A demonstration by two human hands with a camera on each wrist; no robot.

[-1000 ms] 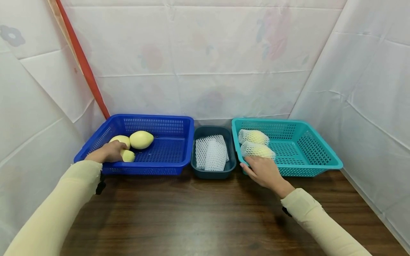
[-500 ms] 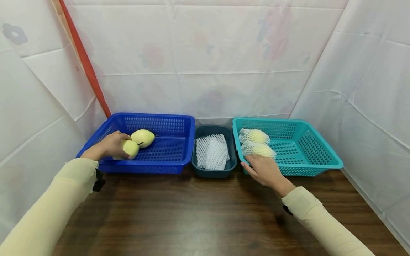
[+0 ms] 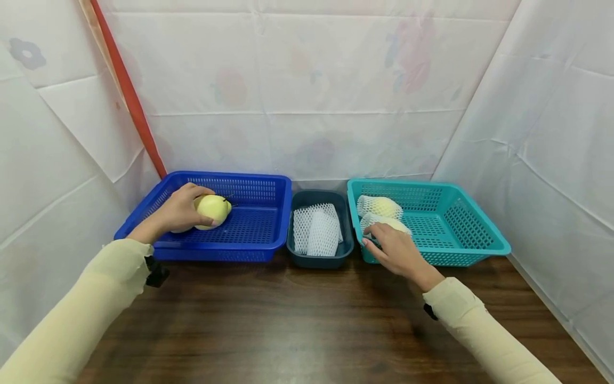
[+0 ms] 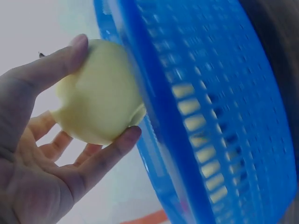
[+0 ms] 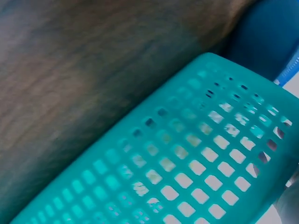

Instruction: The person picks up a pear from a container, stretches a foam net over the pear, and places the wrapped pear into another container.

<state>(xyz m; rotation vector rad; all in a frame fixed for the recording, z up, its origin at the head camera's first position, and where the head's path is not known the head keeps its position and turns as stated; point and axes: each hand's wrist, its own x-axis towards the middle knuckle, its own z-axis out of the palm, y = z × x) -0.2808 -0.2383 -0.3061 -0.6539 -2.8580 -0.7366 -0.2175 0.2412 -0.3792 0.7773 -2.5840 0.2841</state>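
My left hand point(image 3: 184, 207) holds a pale yellow pear point(image 3: 214, 209) between thumb and fingers, above the left part of the blue basket point(image 3: 240, 248). The left wrist view shows this pear point(image 4: 100, 93) close to the basket's rim, thumb on one side and fingertips on the other. Other pears in that basket are mostly hidden behind the hand. My right hand point(image 3: 397, 249) is at the front left corner of the teal basket point(image 3: 472, 249), thumb and fingers apart, fingertips over a pear in white foam net point(image 3: 381, 218). A second netted pear point(image 3: 384, 207) lies behind it.
Between the baskets stands a dark teal bin point(image 3: 318, 261) with white foam net sleeves point(image 3: 323, 232) in it. All three stand on a brown wooden table point(image 3: 297, 320), against a pale cloth backdrop point(image 3: 307, 96). A red strip point(image 3: 124, 85) hangs at the left.
My left hand has lifted a pear from the blue basket's front left and moved right and up with it. My right hand's fingers have risen slightly off the netted pear.
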